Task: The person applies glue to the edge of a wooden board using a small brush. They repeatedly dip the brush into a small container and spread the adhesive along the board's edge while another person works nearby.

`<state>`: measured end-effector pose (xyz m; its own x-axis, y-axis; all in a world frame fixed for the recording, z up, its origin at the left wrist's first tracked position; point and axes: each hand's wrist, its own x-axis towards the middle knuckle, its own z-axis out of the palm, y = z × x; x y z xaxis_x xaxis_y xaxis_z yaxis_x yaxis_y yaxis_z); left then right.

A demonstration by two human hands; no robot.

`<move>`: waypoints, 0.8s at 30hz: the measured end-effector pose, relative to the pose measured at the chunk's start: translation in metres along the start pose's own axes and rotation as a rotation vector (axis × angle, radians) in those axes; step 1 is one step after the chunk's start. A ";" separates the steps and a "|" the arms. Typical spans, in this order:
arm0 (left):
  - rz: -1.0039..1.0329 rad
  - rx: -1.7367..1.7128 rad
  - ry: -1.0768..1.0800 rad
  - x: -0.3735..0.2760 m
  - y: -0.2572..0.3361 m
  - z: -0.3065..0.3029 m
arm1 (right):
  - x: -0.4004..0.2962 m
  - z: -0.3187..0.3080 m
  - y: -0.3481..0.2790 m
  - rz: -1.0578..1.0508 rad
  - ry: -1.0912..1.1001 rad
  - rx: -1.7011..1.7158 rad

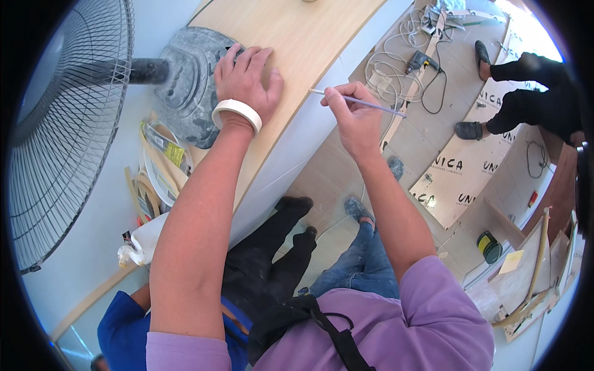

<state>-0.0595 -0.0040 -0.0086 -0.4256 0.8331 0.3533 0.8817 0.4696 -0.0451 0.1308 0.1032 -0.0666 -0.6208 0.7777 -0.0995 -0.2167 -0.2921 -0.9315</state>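
Note:
My right hand (356, 113) pinches a thin purple-handled brush (371, 103), its pale tip close to the front edge of the wood-grain laminate counter (304, 35). My left hand (250, 76) is palm down with fingers apart, over the counter and the edge of the dusty base (190, 88) of a standing fan. How firmly it rests on either is hidden beneath the palm. A roll of masking tape (237, 113) circles my left wrist like a bracelet. Below the counter top runs its white front panel (297, 139).
The fan's wire cage (79, 139) leans over the left side. Edging strip rolls (158, 162) and a white bottle (147, 239) lie beside my left forearm. Two co-workers' legs (269, 250) (524, 92) stand nearby. A corded drill (421, 62), tangled cable (399, 44), laminate sheets (459, 181) and a can (489, 247) occupy the floor.

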 end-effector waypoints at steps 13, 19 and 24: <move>0.000 -0.001 0.007 0.000 0.002 0.000 | 0.007 -0.001 -0.006 -0.020 -0.018 -0.045; 0.012 -0.007 0.019 0.000 0.000 0.000 | 0.017 -0.001 -0.006 -0.031 0.051 0.005; 0.007 -0.001 0.014 0.001 0.001 -0.001 | 0.012 -0.003 -0.003 -0.080 -0.029 -0.074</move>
<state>-0.0583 -0.0031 -0.0076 -0.4164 0.8321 0.3664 0.8849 0.4635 -0.0471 0.1266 0.1155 -0.0659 -0.6252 0.7803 -0.0146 -0.2109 -0.1869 -0.9595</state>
